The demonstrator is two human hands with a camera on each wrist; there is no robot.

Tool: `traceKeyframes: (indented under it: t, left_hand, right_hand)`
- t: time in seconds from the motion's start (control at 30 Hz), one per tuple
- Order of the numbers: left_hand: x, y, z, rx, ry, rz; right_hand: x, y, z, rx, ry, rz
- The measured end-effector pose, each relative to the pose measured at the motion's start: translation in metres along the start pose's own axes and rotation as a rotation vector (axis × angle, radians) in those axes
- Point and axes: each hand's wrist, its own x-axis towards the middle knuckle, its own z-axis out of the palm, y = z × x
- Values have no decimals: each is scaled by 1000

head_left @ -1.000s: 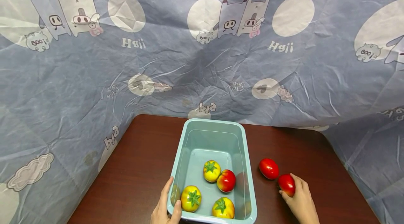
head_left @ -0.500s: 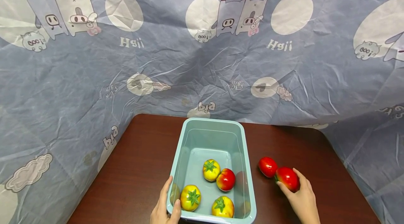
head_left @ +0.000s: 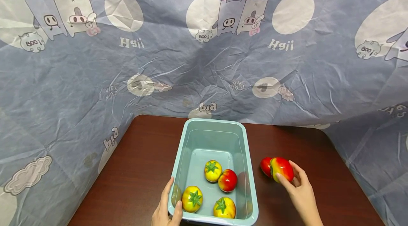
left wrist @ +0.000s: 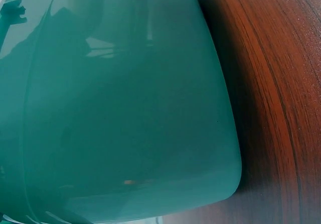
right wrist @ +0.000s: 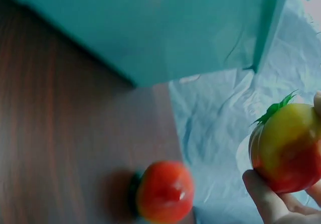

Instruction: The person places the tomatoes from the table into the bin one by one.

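My right hand [head_left: 301, 190] holds a glossy red-and-yellow tomato [head_left: 282, 169] between thumb and fingers, raised above the table. Its green leafy top shows in the right wrist view, where the fingers grip the tomato [right wrist: 288, 153] from below and the side. A second red tomato [head_left: 265, 167] rests on the table just behind it, partly covered in the head view. My left hand [head_left: 167, 204] grips the near left corner of a light teal plastic bin [head_left: 250, 173], thumb over the rim, fingers along the outer wall. Several yellow and red tomatoes [head_left: 192, 199] lie inside the bin.
The dark brown wooden table [head_left: 127, 183] extends on both sides of the bin. A grey-blue printed cloth [head_left: 204, 59] hangs behind the table and down its sides. In the left wrist view, the bin's outer wall [left wrist: 130, 103] fills most of the picture.
My right hand has lifted the tomato off the table, turning it so its yellow part shows, and moved it slightly left and away from me. The left hand stays on the bin.
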Motion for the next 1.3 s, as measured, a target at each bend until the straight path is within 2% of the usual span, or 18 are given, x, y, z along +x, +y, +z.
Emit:
traceKeyframes:
  t: [0.23,0.37,0.5,0.77,1.1,1.3]
  left_hand:
    - [0,3,-3,-16,-35,-21]
    - [0,5,-4,-22,-62,-44]
    - [1,6,-5,-1,-60,-47]
    - [2,6,-4,15,-45,-23]
    - [2,6,-5,8,-60,-31]
    - [1,4,-4,6,-43,-26]
  right_hand:
    - [-5,-16,-3,138,-97,18]
    - [-8,-24,-1,226,-116,-21]
    - [-12,-35,1,289,-130,-80]
    - [-20,-64,12,290,-171,-203]
    - [-33,-85,28,338,-296,-380]
    - [-45,-93,40,189,-334,-360]
